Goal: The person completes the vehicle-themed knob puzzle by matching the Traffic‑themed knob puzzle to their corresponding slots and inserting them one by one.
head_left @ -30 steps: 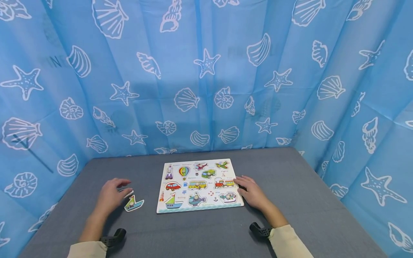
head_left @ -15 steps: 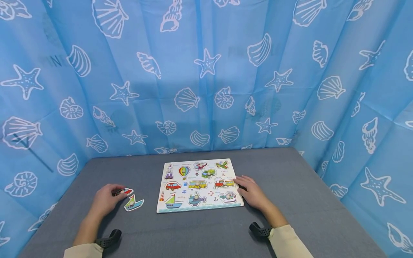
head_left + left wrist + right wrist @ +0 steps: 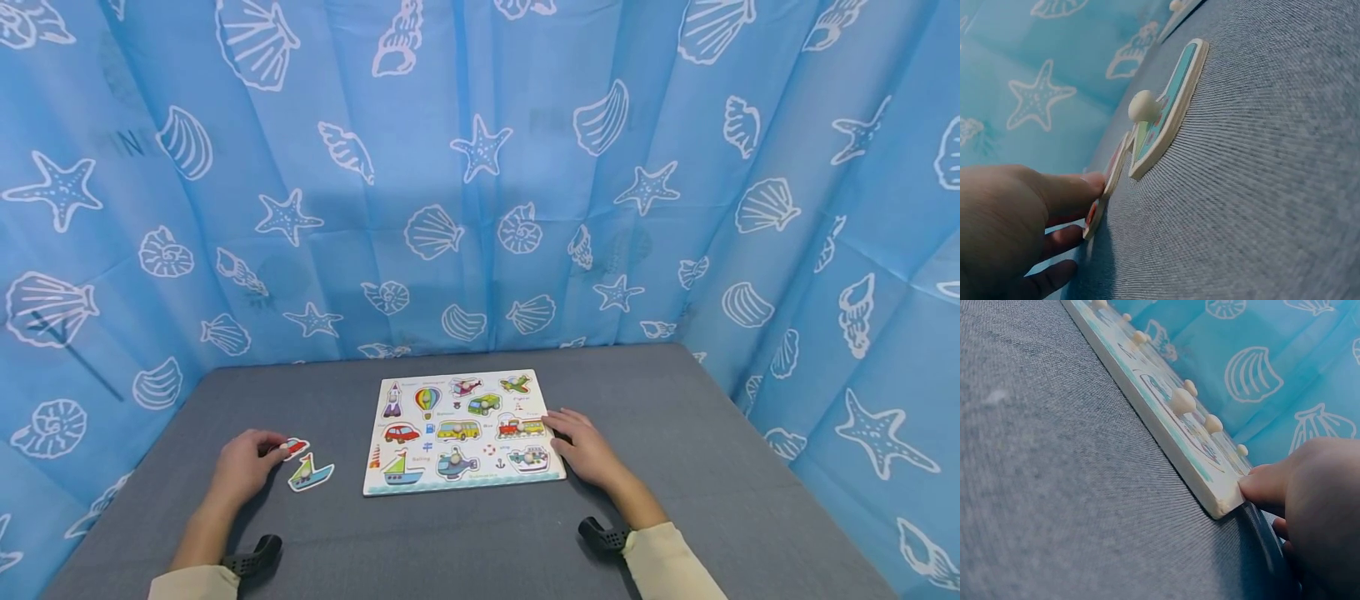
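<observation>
Beyond the sailboat puzzle piece (image 3: 310, 474), at the table's left, my left hand (image 3: 243, 471) pinches a red car puzzle piece (image 3: 296, 447). In the left wrist view the thumb (image 3: 1088, 185) lies against the car piece (image 3: 1109, 178) and part of it is hidden by the fingers. Right beside it is the sailboat piece (image 3: 1169, 103), lying flat with its round knob up. My right hand (image 3: 588, 450) rests on the right edge of the white vehicle puzzle board (image 3: 472, 454). Its thumb (image 3: 1266, 485) touches the board's corner (image 3: 1225, 503); the other fingertips are partly hidden in the right wrist view.
Grey cloth covers the table (image 3: 450, 546). Several vehicle pictures fill the board, many with knobs. A blue curtain (image 3: 480, 208) with white shells and starfish hangs behind the table and along its sides.
My left hand has drawn back slightly and lowered the car piece, which was tilted and is now lying flat with its red face showing. The right hand and the board have stayed put.
</observation>
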Demonstrator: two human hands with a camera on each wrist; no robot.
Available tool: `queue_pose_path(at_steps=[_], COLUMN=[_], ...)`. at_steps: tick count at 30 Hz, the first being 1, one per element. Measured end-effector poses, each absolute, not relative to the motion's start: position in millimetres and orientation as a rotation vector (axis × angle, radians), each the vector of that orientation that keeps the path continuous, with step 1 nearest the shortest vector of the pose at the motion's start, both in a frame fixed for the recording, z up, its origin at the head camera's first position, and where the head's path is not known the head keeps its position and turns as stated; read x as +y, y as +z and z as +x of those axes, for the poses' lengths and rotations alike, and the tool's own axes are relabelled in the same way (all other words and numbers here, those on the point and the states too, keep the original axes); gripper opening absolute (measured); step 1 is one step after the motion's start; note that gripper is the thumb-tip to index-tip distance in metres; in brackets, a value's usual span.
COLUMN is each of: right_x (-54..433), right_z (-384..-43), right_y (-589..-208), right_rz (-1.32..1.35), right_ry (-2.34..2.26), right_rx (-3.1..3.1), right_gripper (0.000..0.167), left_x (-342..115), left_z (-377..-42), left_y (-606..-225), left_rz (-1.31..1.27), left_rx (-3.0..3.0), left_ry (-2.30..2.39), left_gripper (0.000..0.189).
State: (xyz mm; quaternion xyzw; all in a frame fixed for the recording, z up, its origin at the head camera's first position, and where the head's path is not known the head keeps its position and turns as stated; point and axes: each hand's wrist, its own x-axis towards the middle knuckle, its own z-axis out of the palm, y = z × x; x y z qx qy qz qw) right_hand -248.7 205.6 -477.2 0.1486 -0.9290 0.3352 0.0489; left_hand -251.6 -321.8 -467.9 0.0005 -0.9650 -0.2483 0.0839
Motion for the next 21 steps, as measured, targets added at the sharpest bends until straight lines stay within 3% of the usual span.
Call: queue_pose_path(at_steps=[21], right_x=[205.4], right_z=[-249.3], right_y=[-478.3], right_rz=[0.463], right_ry=[1.003], right_rx=[-2.824], right_gripper=[0.04], left_x=[-293.4], left_z=[-247.1], left_y=[-439.1], left_rz=[-0.168], left_rx=[-2.847], left_ry=[-0.769], left_gripper=[0.018])
